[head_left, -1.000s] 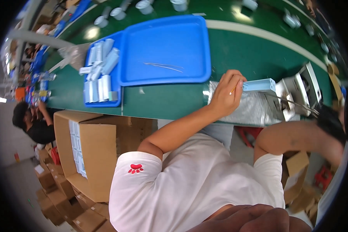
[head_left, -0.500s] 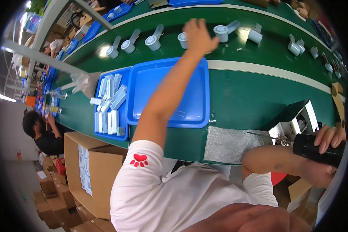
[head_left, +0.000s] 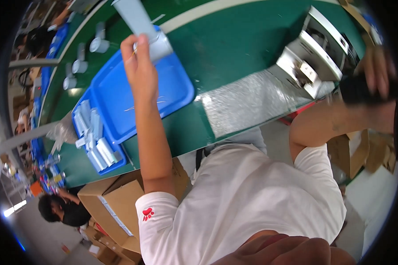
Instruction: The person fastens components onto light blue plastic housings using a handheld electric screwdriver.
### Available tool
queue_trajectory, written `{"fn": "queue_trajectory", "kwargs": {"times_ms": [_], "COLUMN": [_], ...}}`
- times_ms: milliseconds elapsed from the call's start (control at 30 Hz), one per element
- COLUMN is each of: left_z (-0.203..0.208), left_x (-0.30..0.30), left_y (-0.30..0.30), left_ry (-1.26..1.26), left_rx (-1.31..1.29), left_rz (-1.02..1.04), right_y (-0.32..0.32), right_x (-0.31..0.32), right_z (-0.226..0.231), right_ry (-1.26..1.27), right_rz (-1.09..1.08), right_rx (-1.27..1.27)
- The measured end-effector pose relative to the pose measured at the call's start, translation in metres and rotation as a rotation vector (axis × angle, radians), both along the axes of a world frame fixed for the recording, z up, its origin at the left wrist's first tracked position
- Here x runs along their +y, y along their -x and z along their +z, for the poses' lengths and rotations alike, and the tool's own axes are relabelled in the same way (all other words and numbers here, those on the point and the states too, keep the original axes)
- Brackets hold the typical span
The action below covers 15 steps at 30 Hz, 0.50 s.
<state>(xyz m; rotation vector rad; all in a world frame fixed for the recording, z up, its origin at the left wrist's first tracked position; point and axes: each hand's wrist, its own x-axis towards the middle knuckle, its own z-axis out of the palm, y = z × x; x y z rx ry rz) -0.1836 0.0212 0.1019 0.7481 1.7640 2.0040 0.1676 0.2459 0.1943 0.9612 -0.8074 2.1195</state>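
My left hand (head_left: 140, 73) is closed on a pale blue-grey plastic part (head_left: 137, 18), with a round cup and a long flat arm. It holds the part over the far edge of a large blue tray (head_left: 115, 95), in which a few thin wires lie. At the far right, my right hand (head_left: 378, 73) is wrapped round a black electric screwdriver (head_left: 360, 90), smeared by motion. Its slim shaft cannot be made out now. Beside it stands an open black-and-white box (head_left: 292, 59) with small metal pieces inside.
Similar cupped parts (head_left: 100, 45) stand in a row on the green belt. A smaller blue tray (head_left: 118, 165) holds several pale rectangular pieces. Bubble wrap (head_left: 247, 99) lies on the table. A cardboard carton (head_left: 119, 190) stands at the near edge; a person (head_left: 64, 210) sits at the left.
My left hand has picked up a cupped part from the belt and drawn it back over the tray. My right hand has risen with the screwdriver. The whole view has turned.
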Motion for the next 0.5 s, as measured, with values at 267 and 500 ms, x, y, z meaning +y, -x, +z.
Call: {"fn": "queue_trajectory", "kwargs": {"times_ms": [267,500], "left_z": [-0.059,-0.095], "left_x": [-0.013,-0.018], "left_y": [-0.138,-0.169], "left_ry": [0.126,0.103], "left_rx": [0.05,0.479], "left_rz": [-0.188,-0.205], "right_y": [-0.122,-0.037], "right_x": [0.06,-0.016], "right_z": [-0.02,0.0], "right_ry": [-0.084,-0.175], "right_rz": [-0.641,-0.991], "right_rx": [-0.374,-0.645]}}
